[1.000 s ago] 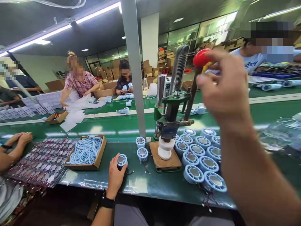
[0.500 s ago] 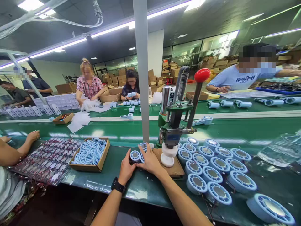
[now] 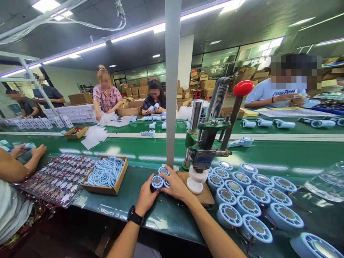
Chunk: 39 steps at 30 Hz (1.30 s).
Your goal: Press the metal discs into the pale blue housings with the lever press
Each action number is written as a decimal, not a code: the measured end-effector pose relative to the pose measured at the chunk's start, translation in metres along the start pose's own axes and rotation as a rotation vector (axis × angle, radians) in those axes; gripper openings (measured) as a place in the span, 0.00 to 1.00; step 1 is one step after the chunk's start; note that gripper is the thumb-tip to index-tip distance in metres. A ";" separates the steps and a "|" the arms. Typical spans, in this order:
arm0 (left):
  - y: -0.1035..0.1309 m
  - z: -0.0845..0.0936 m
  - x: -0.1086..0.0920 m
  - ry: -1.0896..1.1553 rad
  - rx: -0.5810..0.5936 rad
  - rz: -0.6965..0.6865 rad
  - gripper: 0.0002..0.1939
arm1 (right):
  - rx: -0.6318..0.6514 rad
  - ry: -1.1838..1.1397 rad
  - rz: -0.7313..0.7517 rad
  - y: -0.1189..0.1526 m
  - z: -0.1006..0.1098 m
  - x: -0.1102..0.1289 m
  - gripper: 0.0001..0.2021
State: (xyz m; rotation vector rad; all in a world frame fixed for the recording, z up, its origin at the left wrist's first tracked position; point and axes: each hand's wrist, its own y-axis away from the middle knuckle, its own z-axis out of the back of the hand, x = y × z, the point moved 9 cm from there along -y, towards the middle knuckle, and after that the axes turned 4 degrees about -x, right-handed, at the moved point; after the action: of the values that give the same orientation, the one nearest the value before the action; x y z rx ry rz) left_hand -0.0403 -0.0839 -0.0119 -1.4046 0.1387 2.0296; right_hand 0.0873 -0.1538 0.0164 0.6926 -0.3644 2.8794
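Note:
A small cluster of round, pale blue fan heads with slotted rims and grey centres stands on the green bench in front of me. My left hand (image 3: 146, 196) curls its fingers and thumb around the near-left fan head (image 3: 157, 181). From the other side, my right hand (image 3: 176, 184) closes around the fan head (image 3: 166, 184) on the right, which it partly hides, with its fingers reaching the rear fan head (image 3: 163, 170). Just right of my hands is a green hand press (image 3: 202, 159) with a red-knobbed lever and white round pads.
Many more fan heads (image 3: 245, 204) stand right of the press. At left are a carton of blue rings (image 3: 104, 173) and a sheet of wired parts (image 3: 59, 179). A grey post (image 3: 172, 89) rises behind my hands. Beyond runs a green conveyor (image 3: 129, 147), with co-workers seated across it.
The view has turned slightly left. My hands stay around the cluster, closed in a little more. A co-worker at left now holds a blue piece; the one at right has drawn both hands together.

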 end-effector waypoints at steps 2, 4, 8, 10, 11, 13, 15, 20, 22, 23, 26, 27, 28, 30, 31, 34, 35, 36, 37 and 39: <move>0.004 0.001 -0.002 -0.018 0.004 -0.018 0.37 | 0.008 0.015 0.009 0.001 0.001 0.004 0.41; 0.008 0.001 -0.003 -0.042 0.004 -0.045 0.35 | 0.012 0.040 0.003 0.001 0.002 0.010 0.45; 0.011 0.002 -0.003 -0.064 -0.015 -0.076 0.35 | 0.033 0.101 -0.030 -0.002 0.003 0.022 0.45; 0.011 0.003 -0.002 -0.065 -0.023 -0.066 0.36 | 0.044 0.122 -0.035 -0.003 0.003 0.025 0.43; 0.011 0.004 -0.001 -0.062 -0.021 -0.058 0.36 | 0.047 0.129 -0.033 -0.003 0.003 0.026 0.42; 0.012 0.003 0.000 -0.055 -0.003 -0.044 0.37 | 0.055 0.141 -0.018 -0.003 0.004 0.027 0.40; 0.013 0.001 0.000 -0.048 0.025 -0.045 0.39 | 0.072 0.146 0.007 -0.001 0.005 0.027 0.39; 0.020 0.001 -0.004 -0.055 0.034 -0.060 0.44 | 0.116 0.161 0.055 0.005 0.005 0.033 0.40; 0.023 0.000 -0.006 -0.065 0.045 -0.062 0.45 | 0.133 0.172 0.055 0.005 0.002 0.035 0.41; 0.023 0.000 -0.007 -0.070 0.057 -0.060 0.45 | 0.137 0.176 0.056 0.005 0.000 0.036 0.40; 0.023 -0.001 -0.008 -0.080 0.076 -0.056 0.47 | 0.128 0.179 0.054 0.001 -0.004 0.038 0.35; 0.022 0.000 -0.008 -0.076 0.068 -0.059 0.47 | 0.119 0.177 0.050 0.000 -0.004 0.038 0.34; 0.022 0.001 -0.008 -0.065 0.051 -0.064 0.46 | 0.109 0.173 0.043 -0.001 -0.003 0.038 0.33; 0.022 0.005 -0.007 -0.022 0.009 -0.078 0.44 | 0.087 0.157 0.020 0.000 0.001 0.039 0.32; 0.023 0.008 -0.006 0.004 -0.020 -0.084 0.42 | 0.073 0.145 0.006 0.002 0.005 0.040 0.33; 0.022 0.020 0.005 0.045 -0.130 -0.062 0.36 | 0.021 0.116 -0.047 0.015 0.019 0.042 0.36; 0.020 0.023 0.011 0.050 -0.155 -0.041 0.34 | -0.004 0.092 -0.054 0.022 0.024 0.044 0.37; 0.017 0.026 0.017 0.051 -0.170 -0.016 0.33 | -0.034 0.056 -0.051 0.031 0.029 0.047 0.38; 0.013 0.028 0.023 0.049 -0.175 0.009 0.33 | -0.069 0.013 -0.038 0.042 0.035 0.051 0.39; 0.007 0.029 0.030 0.028 -0.166 0.046 0.33 | -0.162 -0.068 0.005 0.074 0.050 0.058 0.41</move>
State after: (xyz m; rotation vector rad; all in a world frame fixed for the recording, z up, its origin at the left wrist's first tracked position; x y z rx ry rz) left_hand -0.0736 -0.0637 -0.0279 -1.5445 0.0151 2.0999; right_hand 0.0426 -0.2325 0.0721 0.7628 -0.6017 2.7957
